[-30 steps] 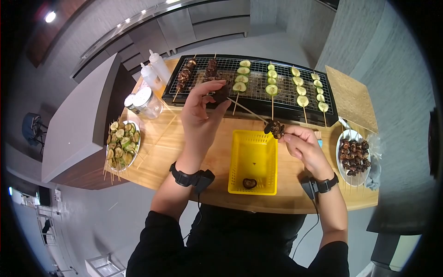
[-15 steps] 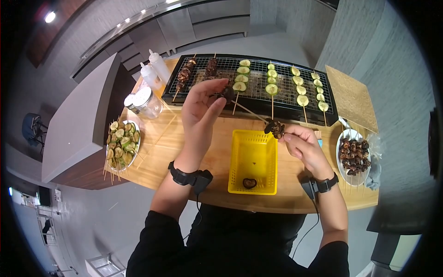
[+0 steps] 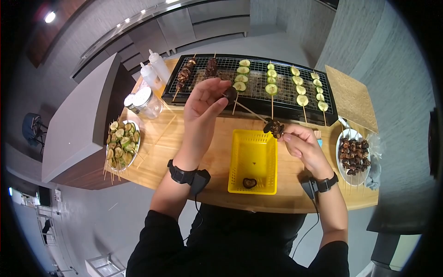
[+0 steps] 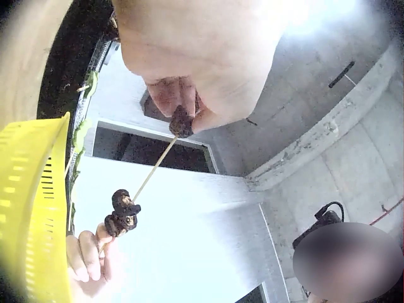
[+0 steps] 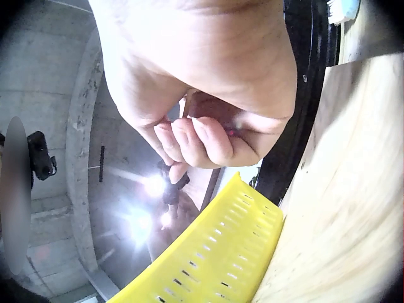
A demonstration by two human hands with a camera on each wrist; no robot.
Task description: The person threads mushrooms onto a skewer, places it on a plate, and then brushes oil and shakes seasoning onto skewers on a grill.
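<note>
My right hand [image 3: 307, 150] pinches one end of a thin wooden skewer [image 3: 249, 112] beside several dark, browned pieces [image 3: 275, 129] threaded on it. At the skewer's other end, my left hand [image 3: 201, 108] holds a single dark piece [image 3: 230, 94] between thumb and fingers. The left wrist view shows that piece [image 4: 181, 122] at the stick's tip, with bare skewer [image 4: 155, 168] between it and the cluster [image 4: 122, 213]. In the right wrist view the fingers of my right hand [image 5: 202, 88] are curled and hide most of the stick. Below the skewer is a yellow basket [image 3: 234, 161] with one dark piece [image 3: 249, 183].
Behind the hands a black grill [image 3: 221, 105] bears dark skewers [image 3: 186, 74] and green slice skewers [image 3: 272, 87]. Plates of skewers stand at left [image 3: 137, 147] and right [image 3: 340, 161]. Jars [image 3: 150, 104] and squeeze bottles [image 3: 159, 67] are at the back left, a board [image 3: 353, 97] at the right.
My left hand has shifted slightly right, and its fingers have changed position round the dark piece, which shows more plainly. My right hand has hardly moved.
</note>
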